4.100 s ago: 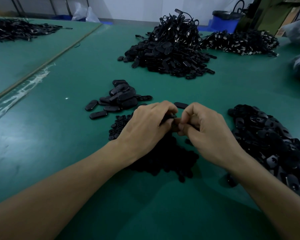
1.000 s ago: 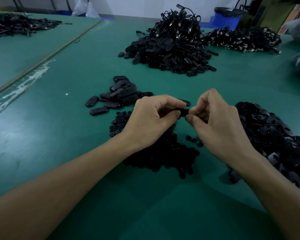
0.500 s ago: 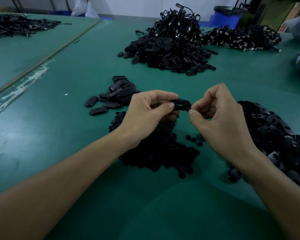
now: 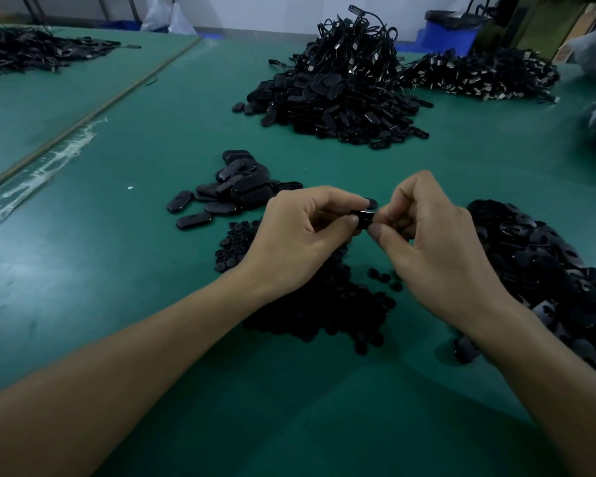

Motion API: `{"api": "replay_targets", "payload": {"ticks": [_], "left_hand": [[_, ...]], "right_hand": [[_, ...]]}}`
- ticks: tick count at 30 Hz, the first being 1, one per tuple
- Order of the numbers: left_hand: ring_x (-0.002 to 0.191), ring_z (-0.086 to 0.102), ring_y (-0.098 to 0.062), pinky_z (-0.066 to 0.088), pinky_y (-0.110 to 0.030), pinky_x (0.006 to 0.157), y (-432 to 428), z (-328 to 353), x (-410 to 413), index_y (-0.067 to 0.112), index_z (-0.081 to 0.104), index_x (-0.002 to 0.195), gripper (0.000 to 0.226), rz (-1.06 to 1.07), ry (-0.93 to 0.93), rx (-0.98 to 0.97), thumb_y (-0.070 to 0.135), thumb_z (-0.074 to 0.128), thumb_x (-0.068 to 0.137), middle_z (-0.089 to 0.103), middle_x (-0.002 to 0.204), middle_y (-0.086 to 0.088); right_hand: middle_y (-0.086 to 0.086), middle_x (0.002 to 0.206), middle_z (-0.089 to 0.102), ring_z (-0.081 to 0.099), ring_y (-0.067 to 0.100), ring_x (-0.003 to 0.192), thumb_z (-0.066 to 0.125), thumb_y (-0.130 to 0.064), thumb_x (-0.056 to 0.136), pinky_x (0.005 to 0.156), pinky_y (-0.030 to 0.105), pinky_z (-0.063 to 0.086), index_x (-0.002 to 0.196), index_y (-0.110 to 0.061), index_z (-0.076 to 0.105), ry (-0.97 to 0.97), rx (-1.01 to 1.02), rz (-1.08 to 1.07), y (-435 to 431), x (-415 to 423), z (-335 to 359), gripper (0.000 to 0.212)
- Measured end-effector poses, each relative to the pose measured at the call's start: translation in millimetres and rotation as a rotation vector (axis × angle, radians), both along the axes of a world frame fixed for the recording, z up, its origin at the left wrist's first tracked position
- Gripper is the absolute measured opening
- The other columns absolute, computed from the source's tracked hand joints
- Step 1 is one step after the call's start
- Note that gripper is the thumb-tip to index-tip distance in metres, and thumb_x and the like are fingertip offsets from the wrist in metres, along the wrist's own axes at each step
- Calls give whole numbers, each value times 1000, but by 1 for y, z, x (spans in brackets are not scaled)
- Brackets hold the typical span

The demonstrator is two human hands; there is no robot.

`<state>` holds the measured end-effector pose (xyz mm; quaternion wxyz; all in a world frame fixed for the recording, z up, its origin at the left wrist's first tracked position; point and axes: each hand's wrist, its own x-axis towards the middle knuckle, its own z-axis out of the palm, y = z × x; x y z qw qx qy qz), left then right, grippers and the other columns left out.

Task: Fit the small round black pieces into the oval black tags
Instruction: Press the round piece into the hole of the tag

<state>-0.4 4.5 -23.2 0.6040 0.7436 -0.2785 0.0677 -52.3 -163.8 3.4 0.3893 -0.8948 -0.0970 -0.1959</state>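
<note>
Left hand (image 4: 298, 241), right hand (image 4: 441, 251) — shared pinch on one oval tag (image 4: 363, 217) (over round pieces (image 4: 324, 313))

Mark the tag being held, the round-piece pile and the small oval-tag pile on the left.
held tag (image 4: 363, 218), head view, its exposed dark end.
round-piece pile (image 4: 324, 315), head view, middle of the heap.
small oval-tag pile (image 4: 241, 189), head view, a tag atop the stack.

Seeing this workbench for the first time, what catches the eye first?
The left hand and the right hand pinch one oval black tag between them at mid-table. Black heaps surround them on the green table: small round pieces beneath the hands, a tall corded heap at the far side, another pile at the right.
</note>
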Motion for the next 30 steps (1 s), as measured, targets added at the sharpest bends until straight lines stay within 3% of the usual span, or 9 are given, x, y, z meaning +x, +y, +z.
{"api": "replay_targets", "payload": {"ticks": [10,15,21,22,24,26,30], "left_hand": [[94,69,3,53,-13,85,-1,1,-7,7,74,114,24,58,-188,140,0,67,92,73,100,8],[97,69,-1,54,-16,87,-2,4,-9,6,73,116,27,95,-314,181,-1,67,90,74,105,3],[92,67,-4,53,-16,84,0,3,-8,7,73,113,29,132,-419,269,-1,71,85,75,103,0],[94,67,-6,52,-17,85,0,3,-8,6,73,113,29,134,-431,283,-1,71,85,76,104,-1],[96,68,-8,53,-19,87,1,4,-8,6,72,113,27,136,-447,295,-1,70,86,75,105,-2],[96,68,-10,53,-23,86,1,3,-7,5,72,111,24,137,-466,307,0,69,88,76,104,-3],[91,70,-15,55,-32,82,0,1,-8,6,74,107,21,156,-495,355,2,69,87,76,100,-3]], "right_hand": [[-2,71,62,48,12,56,65,-6,91,48,29,38,82,-25,41,44,-50,-22,0,-1,-1,32],[3,69,61,50,15,58,68,-6,90,52,32,41,78,-28,37,21,5,-70,8,-4,0,40],[0,72,69,45,5,49,76,-11,85,44,20,39,73,-26,36,63,120,-130,9,0,-2,44],[0,72,70,48,7,50,77,-12,84,45,23,42,72,-26,36,73,137,-137,9,0,-3,44],[1,71,71,62,22,58,78,-13,83,52,42,53,71,-25,38,94,163,-152,8,0,-4,43],[1,70,71,68,28,66,78,-13,83,59,49,56,70,-25,39,99,153,-159,8,1,-5,42],[1,71,70,71,10,62,74,-9,88,57,38,56,71,-26,44,84,159,-124,9,1,-9,38]]}}
